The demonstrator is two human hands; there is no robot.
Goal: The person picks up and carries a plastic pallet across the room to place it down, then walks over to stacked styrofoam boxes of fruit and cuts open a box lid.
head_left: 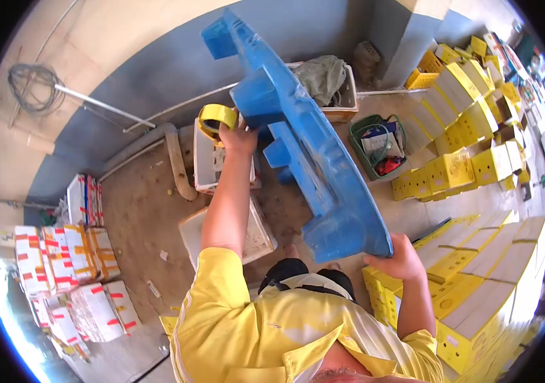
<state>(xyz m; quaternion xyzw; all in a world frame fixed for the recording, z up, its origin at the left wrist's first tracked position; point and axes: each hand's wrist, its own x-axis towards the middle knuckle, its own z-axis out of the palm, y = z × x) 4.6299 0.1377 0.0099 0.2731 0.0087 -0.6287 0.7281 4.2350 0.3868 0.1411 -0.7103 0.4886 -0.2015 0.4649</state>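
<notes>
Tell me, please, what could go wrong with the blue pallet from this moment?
The blue pallet might slip: the right hand grips its edge, but whether the left hand, holding a yellow tape roll, also supports it is unclear.
If it tips, it could perhaps hit the green basket.

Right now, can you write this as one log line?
left hand: holds tape | right hand: grips pallet | pallet: tilted | yellow boxes: stacked at right

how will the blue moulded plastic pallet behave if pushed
The blue moulded plastic pallet is likely stiff, given its chunky moulded feet. Tilted up, with the right hand at one edge, it could tip.
</notes>
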